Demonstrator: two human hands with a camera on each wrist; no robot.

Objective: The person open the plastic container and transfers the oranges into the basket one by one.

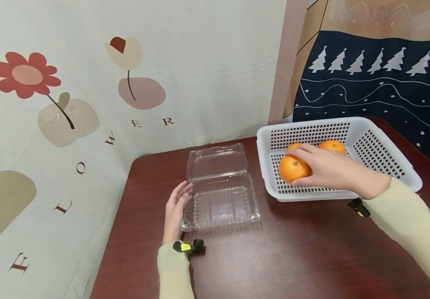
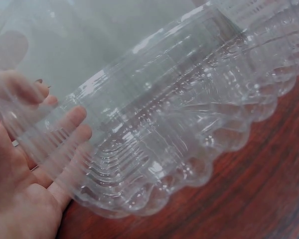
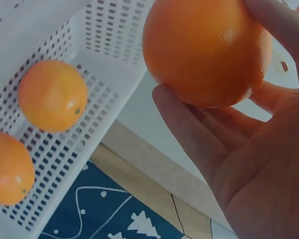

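My right hand [image 1: 325, 166] grips an orange [image 1: 292, 169] between thumb and fingers, over the left part of a white plastic basket [image 1: 384, 155]. Two more oranges lie in the basket, one orange [image 1: 333, 146] just behind the hand and the other partly hidden by the held fruit. In the right wrist view the held orange [image 3: 207, 50] shows up close, with the basket beyond. A clear plastic clamshell box [image 1: 220, 203] lies with its lid folded back. My left hand [image 1: 176, 209] is at the box's left side, its fingers [image 2: 72, 119] extended along the clear wall.
Basket and box stand on a dark red-brown table [image 1: 274, 257]. Behind them hangs a pale cloth [image 1: 207, 62] printed with flowers and letters. A dark blue cloth [image 1: 372, 95] with white trees is at the right. Each sleeve carries a small black wrist camera [image 1: 198, 245].
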